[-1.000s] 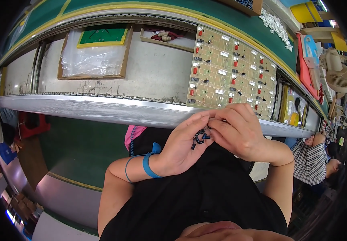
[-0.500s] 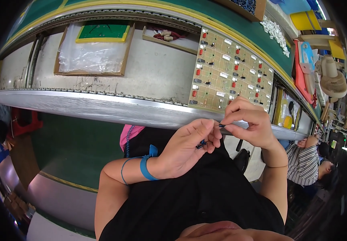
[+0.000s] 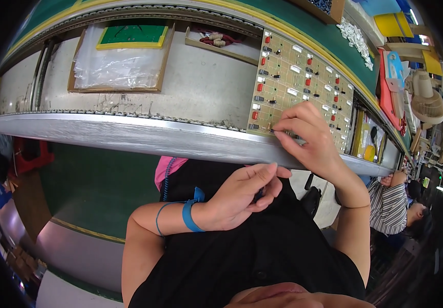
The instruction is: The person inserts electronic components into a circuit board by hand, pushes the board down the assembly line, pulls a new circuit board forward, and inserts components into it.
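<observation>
A tan circuit board panel (image 3: 283,84) lies on the rails in front of me, carrying rows of red, white and black components. Over its near edge, close to the near left corner, is my right hand (image 3: 308,136). Thumb and forefinger pinch a small black electronic component, mostly covered by the fingertips. Lower down, before the metal rail, I hold my left hand (image 3: 244,197) half curled, palm inward. Something small and dark shows within its bent fingers, largely hidden. A blue wrist strap (image 3: 189,215) circles the left wrist.
Left of the panel sits a cardboard tray (image 3: 162,72) of clear plastic bags and a green board. A narrow box (image 3: 231,51) holds dark red cords. White parts (image 3: 355,41) lie piled on the far green belt. A person in a striped top (image 3: 385,210) sits at right.
My right hand has left my left hand and moved up to the panel's near edge with the black component. The left hand's fingers have curled further. The panel sits slightly further right.
</observation>
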### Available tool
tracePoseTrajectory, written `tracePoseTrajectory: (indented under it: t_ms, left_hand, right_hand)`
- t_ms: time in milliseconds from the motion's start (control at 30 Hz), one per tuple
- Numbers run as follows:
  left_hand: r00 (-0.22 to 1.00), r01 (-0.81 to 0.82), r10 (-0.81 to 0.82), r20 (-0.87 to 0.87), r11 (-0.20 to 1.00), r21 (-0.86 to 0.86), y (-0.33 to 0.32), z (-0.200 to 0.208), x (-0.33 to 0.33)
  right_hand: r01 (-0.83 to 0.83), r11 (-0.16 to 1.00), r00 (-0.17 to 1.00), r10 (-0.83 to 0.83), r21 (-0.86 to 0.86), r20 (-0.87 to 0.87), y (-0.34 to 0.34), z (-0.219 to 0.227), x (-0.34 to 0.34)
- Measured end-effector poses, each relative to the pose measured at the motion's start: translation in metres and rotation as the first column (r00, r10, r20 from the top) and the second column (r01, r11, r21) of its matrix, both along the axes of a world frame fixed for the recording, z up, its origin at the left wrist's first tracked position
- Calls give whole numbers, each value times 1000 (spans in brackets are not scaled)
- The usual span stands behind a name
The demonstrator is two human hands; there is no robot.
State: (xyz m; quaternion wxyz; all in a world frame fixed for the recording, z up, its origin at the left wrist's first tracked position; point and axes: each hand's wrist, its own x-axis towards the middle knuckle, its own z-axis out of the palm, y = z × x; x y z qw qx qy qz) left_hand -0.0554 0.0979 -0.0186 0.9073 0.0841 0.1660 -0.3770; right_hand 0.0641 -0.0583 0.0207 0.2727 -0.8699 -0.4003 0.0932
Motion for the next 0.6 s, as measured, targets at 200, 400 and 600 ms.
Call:
tracePoseTrajectory:
  t_ms: [200, 400, 600]
  left_hand:
    - [997, 53, -52, 49, 998, -19, 0, 3, 0]
    - [994, 86, -86, 61, 996, 1, 2, 5, 0]
    - [996, 82, -82, 46, 997, 0, 0, 6, -1]
  right_hand:
    - [-2, 999, 1000, 2, -33, 13, 3, -10, -1]
    - [-32, 998, 999, 34, -62, 33, 4, -8, -1]
    - [-68, 993, 993, 77, -95, 92, 5, -5, 1]
